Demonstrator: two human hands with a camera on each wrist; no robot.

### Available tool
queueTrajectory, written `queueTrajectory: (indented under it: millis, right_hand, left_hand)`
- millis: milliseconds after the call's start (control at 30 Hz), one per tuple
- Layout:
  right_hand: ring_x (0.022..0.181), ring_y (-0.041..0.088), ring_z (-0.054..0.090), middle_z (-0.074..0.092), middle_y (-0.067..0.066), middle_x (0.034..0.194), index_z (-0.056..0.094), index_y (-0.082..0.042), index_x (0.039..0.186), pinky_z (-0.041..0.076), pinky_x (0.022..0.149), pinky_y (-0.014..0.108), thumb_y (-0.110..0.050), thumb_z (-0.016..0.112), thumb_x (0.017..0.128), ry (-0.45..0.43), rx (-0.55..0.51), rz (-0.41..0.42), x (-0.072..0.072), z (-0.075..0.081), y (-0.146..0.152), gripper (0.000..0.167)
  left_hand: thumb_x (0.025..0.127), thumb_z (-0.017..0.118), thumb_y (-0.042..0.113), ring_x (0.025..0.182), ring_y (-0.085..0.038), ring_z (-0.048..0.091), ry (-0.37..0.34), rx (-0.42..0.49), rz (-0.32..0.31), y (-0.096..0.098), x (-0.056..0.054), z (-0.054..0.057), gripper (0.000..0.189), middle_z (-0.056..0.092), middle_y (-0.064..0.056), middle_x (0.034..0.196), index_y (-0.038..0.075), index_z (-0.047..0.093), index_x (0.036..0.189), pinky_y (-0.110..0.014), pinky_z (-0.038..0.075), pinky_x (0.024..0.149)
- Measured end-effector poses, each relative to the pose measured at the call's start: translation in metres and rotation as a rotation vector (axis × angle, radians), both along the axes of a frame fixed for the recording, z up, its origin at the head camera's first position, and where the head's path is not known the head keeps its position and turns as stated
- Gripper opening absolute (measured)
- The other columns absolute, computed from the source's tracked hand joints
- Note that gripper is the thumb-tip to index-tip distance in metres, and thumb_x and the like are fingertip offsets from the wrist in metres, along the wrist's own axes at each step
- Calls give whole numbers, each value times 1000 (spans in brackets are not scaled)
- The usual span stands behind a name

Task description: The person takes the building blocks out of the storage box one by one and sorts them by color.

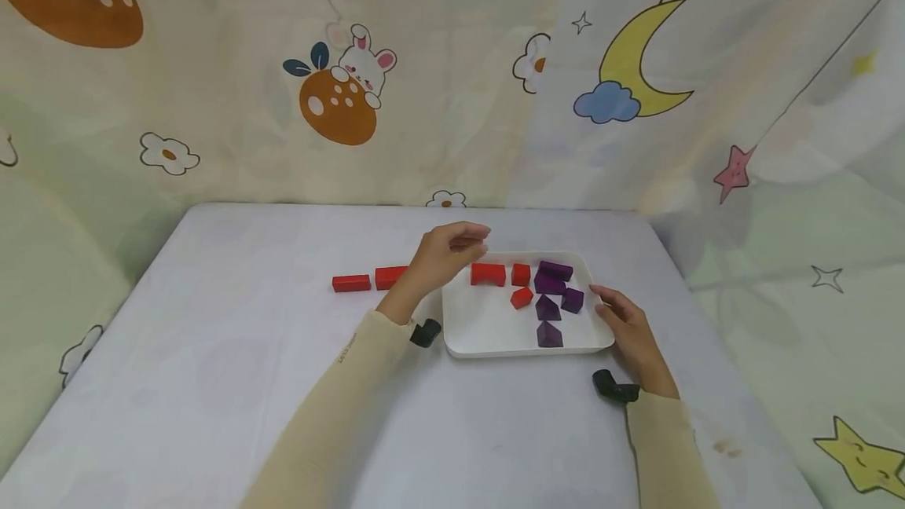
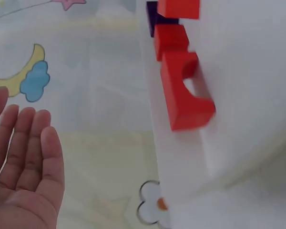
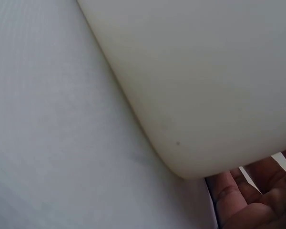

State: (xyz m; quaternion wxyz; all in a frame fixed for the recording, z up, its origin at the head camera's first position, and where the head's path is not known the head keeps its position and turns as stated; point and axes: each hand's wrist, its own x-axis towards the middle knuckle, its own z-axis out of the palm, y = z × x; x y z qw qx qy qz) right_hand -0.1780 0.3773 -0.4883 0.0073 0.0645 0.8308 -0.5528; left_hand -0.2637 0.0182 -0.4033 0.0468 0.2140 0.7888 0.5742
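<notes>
A white tray carries a red arch block, a red cube, another small red block and several purple blocks. Over the tray's far left corner, my left hand is raised with its fingers loosely extended and nothing in them. The left wrist view shows that palm apart from the arch block. My right hand grips the tray's right rim; in the right wrist view its fingers lie by the tray's corner, partly hidden behind it.
Left of the tray, two long red blocks lie on the white table: one in full view, the other partly covered by my left arm. Dark wrist straps show at both cuffs. A printed curtain hangs behind the table's far edge.
</notes>
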Motion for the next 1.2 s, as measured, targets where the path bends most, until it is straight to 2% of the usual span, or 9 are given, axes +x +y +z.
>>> queueTrajectory:
  millis: [167, 233, 333, 433, 567, 767, 1000, 1100, 1200]
  right_hand:
    - [149, 38, 43, 40, 23, 168, 48, -1, 160, 44, 92, 5, -18, 53, 115, 10, 25, -4, -8, 3, 2, 48]
    - [153, 40, 41, 40, 22, 169, 48, -2, 160, 44, 98, 8, -18, 54, 115, 18, 48, 4, -12, 5, 1, 48]
    - [155, 40, 39, 40, 22, 169, 48, -3, 161, 46, 110, 19, -21, 54, 115, 34, 63, 18, -19, 8, 0, 49]
    - [154, 41, 40, 40, 22, 169, 47, -3, 161, 47, 109, 20, -22, 53, 115, 21, 72, 15, -18, 10, 1, 50]
    - [152, 43, 40, 39, 24, 169, 46, -2, 162, 45, 93, 5, -18, 53, 115, -19, 52, 11, -10, 9, 2, 50]
    - [155, 42, 36, 36, 21, 171, 46, -5, 162, 43, 89, 2, -21, 53, 116, -41, 23, 12, -4, 1, 0, 50]
    - [156, 42, 36, 37, 24, 170, 47, -3, 161, 44, 90, 3, -18, 53, 115, -39, 8, 17, 1, -4, -3, 49]
    - [155, 42, 38, 38, 24, 169, 47, -2, 161, 43, 91, 3, -19, 53, 115, -20, 16, 20, 1, -4, -2, 49]
    - [153, 41, 40, 40, 22, 169, 48, -3, 160, 43, 92, 3, -20, 54, 115, -3, 18, 12, 0, -2, 0, 49]
  left_hand:
    - [107, 71, 17, 125, -25, 69, -123, 126, -8, 24, -22, -8, 36, 72, -11, 139, 5, 69, 141, -34, 57, 107]
    - [107, 71, 16, 125, -25, 69, -168, 137, 5, 29, -29, -15, 35, 71, -12, 139, 5, 70, 141, -34, 57, 107]
    - [106, 72, 10, 124, -26, 68, -181, 116, 27, 33, -37, -26, 34, 71, -15, 139, 4, 71, 139, -34, 58, 106]
    - [104, 73, 7, 129, -27, 66, -195, 45, 32, 35, -40, -37, 36, 71, -13, 140, 7, 71, 139, -33, 58, 105]
    - [101, 76, 6, 134, -27, 61, -218, -117, 41, 37, -34, -51, 41, 70, -8, 140, 12, 72, 141, -35, 58, 106]
    - [93, 78, -3, 132, -32, 57, -160, -327, 81, 40, -23, -62, 47, 70, -12, 140, 9, 74, 139, -42, 57, 107]
    - [92, 80, -4, 130, -32, 58, -150, -379, 113, 40, -15, -62, 44, 71, -12, 136, 7, 76, 134, -45, 51, 113]
    - [93, 80, 0, 128, -30, 58, -126, -376, 83, 40, -15, -54, 42, 72, -11, 133, 10, 77, 134, -46, 50, 111]
    - [95, 80, 3, 124, -29, 60, -89, -360, 43, 38, -16, -40, 40, 73, -11, 131, 10, 76, 135, -44, 53, 107]
